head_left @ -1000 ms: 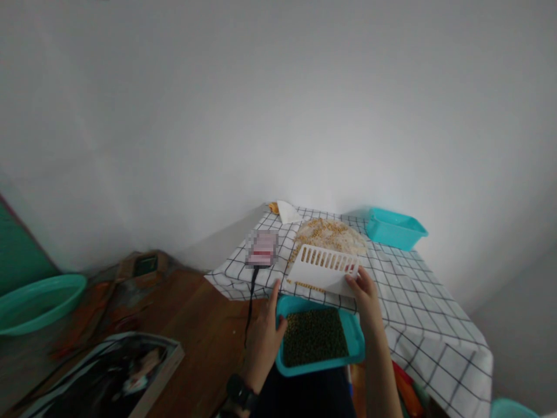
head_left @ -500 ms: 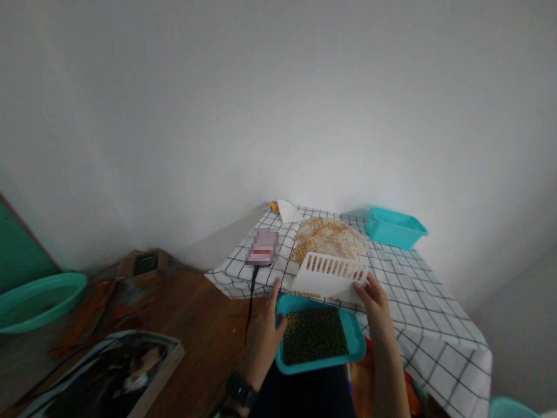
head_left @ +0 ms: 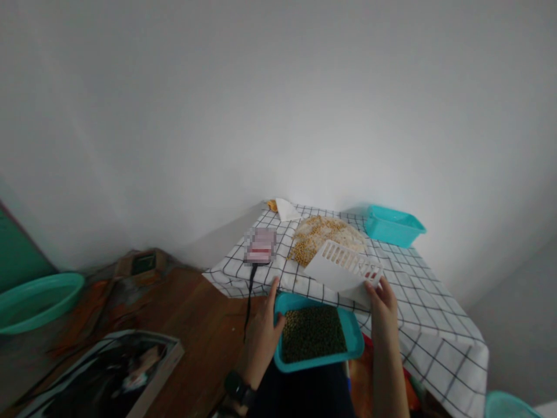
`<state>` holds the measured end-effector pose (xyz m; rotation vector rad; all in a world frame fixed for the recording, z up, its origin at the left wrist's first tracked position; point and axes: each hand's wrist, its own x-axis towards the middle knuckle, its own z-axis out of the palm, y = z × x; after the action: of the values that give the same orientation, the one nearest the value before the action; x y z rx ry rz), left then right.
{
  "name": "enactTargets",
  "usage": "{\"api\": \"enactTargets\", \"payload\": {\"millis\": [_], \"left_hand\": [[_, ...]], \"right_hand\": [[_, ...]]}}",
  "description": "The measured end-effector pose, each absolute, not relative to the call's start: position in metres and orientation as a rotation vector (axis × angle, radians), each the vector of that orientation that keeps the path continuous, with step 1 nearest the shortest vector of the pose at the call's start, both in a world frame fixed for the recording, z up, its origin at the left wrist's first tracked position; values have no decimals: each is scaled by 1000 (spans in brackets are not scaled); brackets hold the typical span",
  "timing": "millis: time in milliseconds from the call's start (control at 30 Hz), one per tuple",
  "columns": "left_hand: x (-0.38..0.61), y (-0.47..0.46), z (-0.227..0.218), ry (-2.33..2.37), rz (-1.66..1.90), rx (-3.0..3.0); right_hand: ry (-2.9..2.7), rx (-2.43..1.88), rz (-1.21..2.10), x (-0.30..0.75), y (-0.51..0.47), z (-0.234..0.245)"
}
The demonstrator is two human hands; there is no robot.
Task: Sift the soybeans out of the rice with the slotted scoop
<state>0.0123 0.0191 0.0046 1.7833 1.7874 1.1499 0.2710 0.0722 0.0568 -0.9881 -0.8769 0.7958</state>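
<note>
I have the right hand (head_left: 383, 299) clamped on the slotted plate (head_left: 337, 273) at its right end: thumb on the near face, other fingers mostly hidden behind. Left hand (head_left: 263, 337) holds the tub (head_left: 357, 348) by its left rim, thumb over the edge, index stretched apart; I can't make out the remaining fingers. Dark green beans (head_left: 313, 335) fill the tub, paler ones at its left corner. Plate is over the cloth (head_left: 426, 284), overlapping the near side of the yellow beans (head_left: 319, 229) and hiding some. Pink item (head_left: 260, 245) on the cloth is pixelated, unreadable. Bin (head_left: 394, 226) stands at the back right. Basin (head_left: 39, 302) is cut off at left. Versus half a second ago: plate shifted right and tipped, right end lower; yellow beans along its lower edge no longer show. Left hand and tub practically unchanged.
</note>
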Motion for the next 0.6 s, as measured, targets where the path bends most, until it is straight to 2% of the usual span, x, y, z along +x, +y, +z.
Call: {"api": "enactTargets", "payload": {"millis": [600], "left_hand": [[11, 19, 4, 1816, 1144, 1793]], "right_hand": [[-1185, -919, 878, 243, 91, 64]]}}
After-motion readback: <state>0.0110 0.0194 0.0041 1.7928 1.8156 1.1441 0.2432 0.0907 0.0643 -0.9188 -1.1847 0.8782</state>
